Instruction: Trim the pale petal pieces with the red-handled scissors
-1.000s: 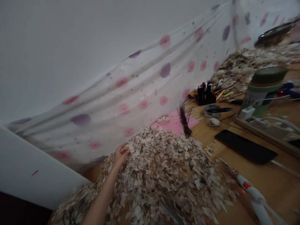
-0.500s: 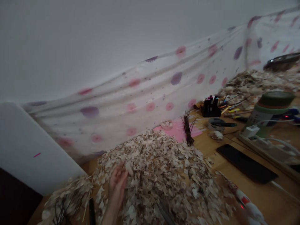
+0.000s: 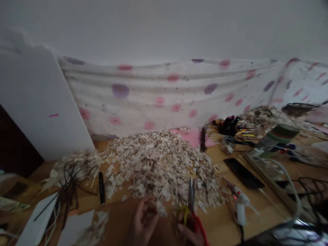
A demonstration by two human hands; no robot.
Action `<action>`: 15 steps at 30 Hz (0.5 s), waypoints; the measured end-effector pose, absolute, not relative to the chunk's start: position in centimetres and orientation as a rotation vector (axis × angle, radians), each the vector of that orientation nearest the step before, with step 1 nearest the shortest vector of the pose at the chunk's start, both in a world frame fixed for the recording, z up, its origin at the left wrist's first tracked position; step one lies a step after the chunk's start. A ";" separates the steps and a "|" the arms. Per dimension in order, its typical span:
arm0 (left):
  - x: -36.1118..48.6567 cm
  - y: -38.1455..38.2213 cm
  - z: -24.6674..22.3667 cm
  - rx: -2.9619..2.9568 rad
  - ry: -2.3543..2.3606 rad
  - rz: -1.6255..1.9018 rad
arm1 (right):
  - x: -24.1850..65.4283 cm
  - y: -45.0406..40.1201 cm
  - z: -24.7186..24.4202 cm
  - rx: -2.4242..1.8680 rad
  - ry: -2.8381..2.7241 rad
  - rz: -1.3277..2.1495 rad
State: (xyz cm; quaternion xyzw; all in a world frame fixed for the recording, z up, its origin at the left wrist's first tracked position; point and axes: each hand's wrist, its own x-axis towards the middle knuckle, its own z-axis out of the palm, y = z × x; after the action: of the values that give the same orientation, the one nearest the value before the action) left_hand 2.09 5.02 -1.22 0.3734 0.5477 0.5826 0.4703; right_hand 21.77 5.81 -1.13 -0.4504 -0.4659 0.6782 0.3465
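My left hand [image 3: 145, 220] is at the near edge of a large heap of pale, dried petal-like flakes [image 3: 164, 160]. Its fingers are curled, with a pale petal [image 3: 161, 208] at the fingertips. To the right, my right hand [image 3: 189, 232] grips scissors [image 3: 191, 198] by their yellow and red handles. The blades point away from me over the front of the heap and look slightly parted. Some blur softens both hands.
A glue gun [image 3: 240, 208] and a black phone [image 3: 243, 173] lie right of the heap, by a power strip [image 3: 269, 184] with cables. On the left are a black pen [image 3: 101, 188], dark twigs [image 3: 70, 184] and a white board [image 3: 69, 116]. A twig bundle [image 3: 203, 138] stands behind.
The view has levelled and tilted down. My left hand has come back from the heap toward me with a petal. My right hand and the scissors' handles have come into view.
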 end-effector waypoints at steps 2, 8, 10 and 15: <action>2.4 3.8 -0.4 1.073 1.295 1.329 | 20.4 5.0 -2.3 -1.138 -1.140 1.675; 2.3 0.9 0.3 1.183 1.251 1.219 | 17.4 2.1 -2.9 -1.031 -0.932 1.560; 2.5 0.0 0.0 1.158 1.241 1.221 | 17.2 1.1 -2.2 -1.013 -0.911 1.541; 3.3 -1.4 -1.0 0.971 1.131 1.290 | 17.3 -0.3 -1.3 -1.024 -0.940 1.503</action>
State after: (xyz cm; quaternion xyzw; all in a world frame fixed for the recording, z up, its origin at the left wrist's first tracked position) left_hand 3.34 -1.39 -0.98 0.4105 0.4781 0.5455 0.5526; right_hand 17.33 -0.34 -1.25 -0.4273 -0.3920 0.6268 0.5204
